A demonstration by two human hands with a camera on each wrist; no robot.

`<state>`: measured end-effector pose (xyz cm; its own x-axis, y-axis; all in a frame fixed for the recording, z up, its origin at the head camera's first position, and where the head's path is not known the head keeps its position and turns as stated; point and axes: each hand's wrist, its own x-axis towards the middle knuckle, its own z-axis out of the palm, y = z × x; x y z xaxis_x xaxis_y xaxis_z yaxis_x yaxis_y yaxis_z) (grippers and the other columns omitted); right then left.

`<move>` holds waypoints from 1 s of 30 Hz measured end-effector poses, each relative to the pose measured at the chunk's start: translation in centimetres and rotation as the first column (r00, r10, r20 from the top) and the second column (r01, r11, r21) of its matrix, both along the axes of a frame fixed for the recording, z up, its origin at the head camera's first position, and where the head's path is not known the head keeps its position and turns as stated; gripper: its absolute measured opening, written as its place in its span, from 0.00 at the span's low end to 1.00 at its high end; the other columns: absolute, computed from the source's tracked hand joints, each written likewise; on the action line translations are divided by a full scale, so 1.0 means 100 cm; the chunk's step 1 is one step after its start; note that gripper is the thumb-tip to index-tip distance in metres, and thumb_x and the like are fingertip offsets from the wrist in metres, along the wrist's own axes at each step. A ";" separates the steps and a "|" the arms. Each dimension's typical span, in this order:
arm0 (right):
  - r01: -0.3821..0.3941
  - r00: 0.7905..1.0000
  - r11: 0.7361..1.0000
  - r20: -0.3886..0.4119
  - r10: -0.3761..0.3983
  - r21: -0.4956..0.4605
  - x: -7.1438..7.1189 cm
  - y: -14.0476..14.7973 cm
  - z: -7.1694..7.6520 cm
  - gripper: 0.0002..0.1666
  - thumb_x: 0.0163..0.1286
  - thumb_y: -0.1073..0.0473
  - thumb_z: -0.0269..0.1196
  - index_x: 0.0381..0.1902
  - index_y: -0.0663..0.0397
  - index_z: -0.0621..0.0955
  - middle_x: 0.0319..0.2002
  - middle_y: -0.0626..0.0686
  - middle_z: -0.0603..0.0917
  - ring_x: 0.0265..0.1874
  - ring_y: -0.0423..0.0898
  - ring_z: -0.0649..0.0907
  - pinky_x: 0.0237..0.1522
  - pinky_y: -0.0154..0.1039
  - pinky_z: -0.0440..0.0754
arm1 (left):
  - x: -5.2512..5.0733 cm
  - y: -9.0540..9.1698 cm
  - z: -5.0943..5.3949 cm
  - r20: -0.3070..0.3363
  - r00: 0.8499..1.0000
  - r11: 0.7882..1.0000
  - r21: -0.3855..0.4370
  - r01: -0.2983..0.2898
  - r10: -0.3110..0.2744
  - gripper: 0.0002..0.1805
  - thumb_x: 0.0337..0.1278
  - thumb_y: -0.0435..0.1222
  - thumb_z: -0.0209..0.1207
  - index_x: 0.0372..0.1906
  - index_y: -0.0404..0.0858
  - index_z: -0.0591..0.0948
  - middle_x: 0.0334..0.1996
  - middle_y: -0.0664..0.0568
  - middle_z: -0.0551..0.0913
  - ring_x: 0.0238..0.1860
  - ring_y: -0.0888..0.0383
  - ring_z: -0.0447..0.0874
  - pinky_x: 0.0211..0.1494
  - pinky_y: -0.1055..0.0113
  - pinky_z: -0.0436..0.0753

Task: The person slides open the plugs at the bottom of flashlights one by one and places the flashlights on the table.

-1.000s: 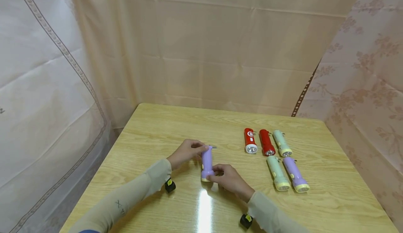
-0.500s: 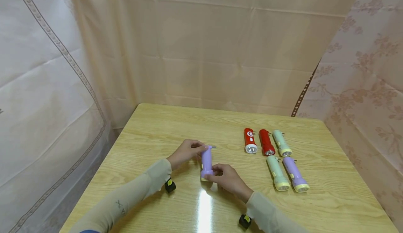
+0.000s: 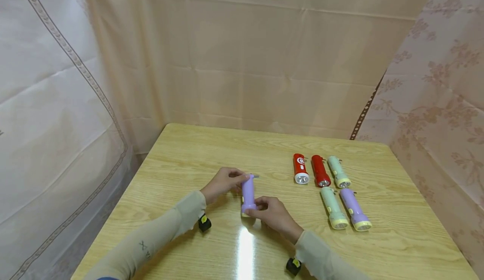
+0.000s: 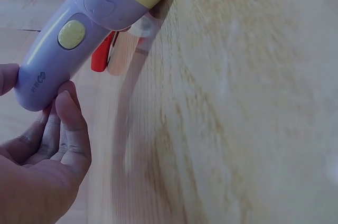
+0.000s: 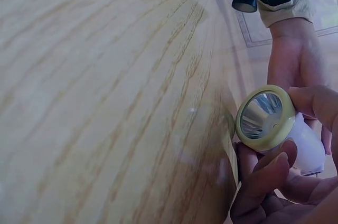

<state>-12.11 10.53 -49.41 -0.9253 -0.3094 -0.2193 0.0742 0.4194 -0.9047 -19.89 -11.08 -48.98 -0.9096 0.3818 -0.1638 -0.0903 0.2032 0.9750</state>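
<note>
A purple flashlight (image 3: 248, 192) with a pale yellow rim is held between both hands over the middle of the table, lens end toward me. The left hand (image 3: 223, 184) pinches its tail, where a small plug prong sticks out to the right. At the lens end, the right hand (image 3: 277, 216) grips the head with thumb and fingers. A yellow switch shows on the side of the flashlight (image 4: 63, 36) in the left wrist view. In the right wrist view the reflector of the flashlight (image 5: 264, 115) faces the camera, close to the wood surface.
Several flashlights lie at the right of the table (image 3: 211, 145): a red one with a white rim (image 3: 301, 168), a plain red one (image 3: 320, 170), two mint green ones (image 3: 338, 172) and another purple one (image 3: 354, 209). Cloth curtains (image 3: 264, 61) stand behind and beside the table.
The right hand and the head of the purple flashlight have shifted very slightly left. Both hands keep their hold, and the other flashlights have stayed in place.
</note>
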 end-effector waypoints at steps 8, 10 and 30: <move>0.024 1.000 1.000 0.017 -0.024 0.009 0.002 0.000 0.003 0.32 0.62 0.50 0.77 0.54 0.68 0.82 0.41 0.53 0.86 0.40 0.46 0.83 0.42 0.39 0.83 | 0.000 0.003 0.001 0.010 1.000 1.000 -0.002 -0.007 0.007 0.26 0.65 0.53 0.67 0.54 0.36 0.85 0.45 0.48 0.88 0.41 0.51 0.88 0.47 0.56 0.87; 0.026 1.000 1.000 0.013 -0.027 0.008 0.003 0.001 0.002 0.30 0.61 0.51 0.77 0.53 0.68 0.83 0.40 0.53 0.87 0.40 0.45 0.83 0.42 0.39 0.82 | 0.001 0.004 0.001 0.004 1.000 1.000 -0.006 -0.004 0.004 0.26 0.65 0.53 0.67 0.54 0.35 0.84 0.44 0.48 0.88 0.41 0.51 0.88 0.47 0.57 0.87; 0.041 0.999 0.999 0.032 -0.042 0.029 0.006 0.012 0.006 0.29 0.62 0.48 0.76 0.52 0.63 0.84 0.43 0.51 0.86 0.42 0.46 0.82 0.43 0.40 0.80 | -0.001 0.017 0.003 -0.010 1.000 0.998 -0.054 0.028 -0.028 0.27 0.65 0.56 0.65 0.54 0.38 0.84 0.45 0.50 0.87 0.43 0.52 0.87 0.50 0.56 0.84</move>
